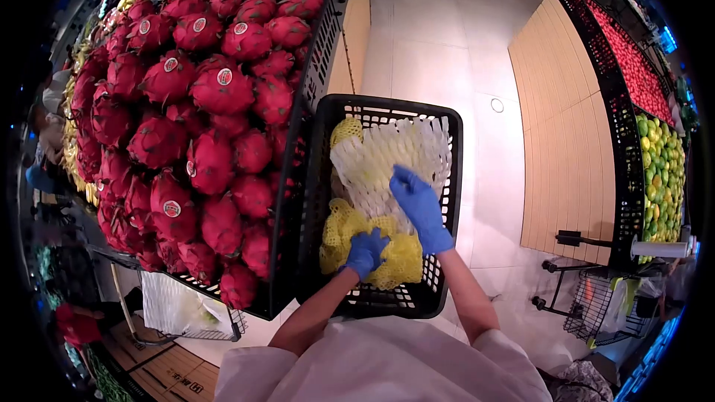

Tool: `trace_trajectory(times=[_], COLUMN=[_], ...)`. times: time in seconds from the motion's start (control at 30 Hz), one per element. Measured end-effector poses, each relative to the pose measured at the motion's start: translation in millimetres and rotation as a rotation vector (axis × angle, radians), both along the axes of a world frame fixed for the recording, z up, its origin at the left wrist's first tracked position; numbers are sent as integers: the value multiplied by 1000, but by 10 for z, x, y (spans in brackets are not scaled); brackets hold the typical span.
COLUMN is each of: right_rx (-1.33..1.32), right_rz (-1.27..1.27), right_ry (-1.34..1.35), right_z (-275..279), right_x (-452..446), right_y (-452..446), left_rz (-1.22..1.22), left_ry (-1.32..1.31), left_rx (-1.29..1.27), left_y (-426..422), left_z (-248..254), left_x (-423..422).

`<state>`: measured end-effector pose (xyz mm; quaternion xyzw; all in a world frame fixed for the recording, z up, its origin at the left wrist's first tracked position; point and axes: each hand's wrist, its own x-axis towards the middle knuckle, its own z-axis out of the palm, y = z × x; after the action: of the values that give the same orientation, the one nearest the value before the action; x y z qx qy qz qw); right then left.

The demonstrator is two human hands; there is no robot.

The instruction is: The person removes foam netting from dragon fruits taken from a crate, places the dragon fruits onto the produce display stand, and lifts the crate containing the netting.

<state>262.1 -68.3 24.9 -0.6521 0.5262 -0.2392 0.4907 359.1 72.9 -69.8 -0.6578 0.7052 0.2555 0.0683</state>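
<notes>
A black plastic crate (452,201) stands in front of me, holding foam packing nets. My left hand (365,253), in a blue glove, lies on the yellow foam nets (402,259) at the near end, its fingers spread apart. Above the crate's right half is my right hand (418,208), also blue-gloved. Its fingers are curled together over the white foam netting (372,156); whatever they may pinch is hidden. Another yellow net (346,132) shows at the far left corner of the crate.
A tall pile of dragon fruit (223,89) fills the display directly left of the crate. Tiled floor (424,22) runs ahead. To the right stands a wood-panelled display (570,141) with green-yellow fruit (659,171). A wire cart (596,301) is at lower right.
</notes>
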Motion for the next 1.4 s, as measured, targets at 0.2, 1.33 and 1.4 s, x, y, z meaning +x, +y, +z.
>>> trace_trajectory(times=[0.2, 1.33, 1.4], right_rx=[-512, -410, -534], right_rz=[347, 592, 595], right_ry=[608, 503, 303], right_z=[-550, -1870, -1536], right_x=[381, 205, 201], right_y=[-439, -6, 209], left_rz=[-69, 371, 718], left_ry=[32, 463, 458], left_rx=[-3, -176, -393], left_y=[157, 206, -10], left_z=[-10, -490, -28], left_x=[-35, 486, 529])
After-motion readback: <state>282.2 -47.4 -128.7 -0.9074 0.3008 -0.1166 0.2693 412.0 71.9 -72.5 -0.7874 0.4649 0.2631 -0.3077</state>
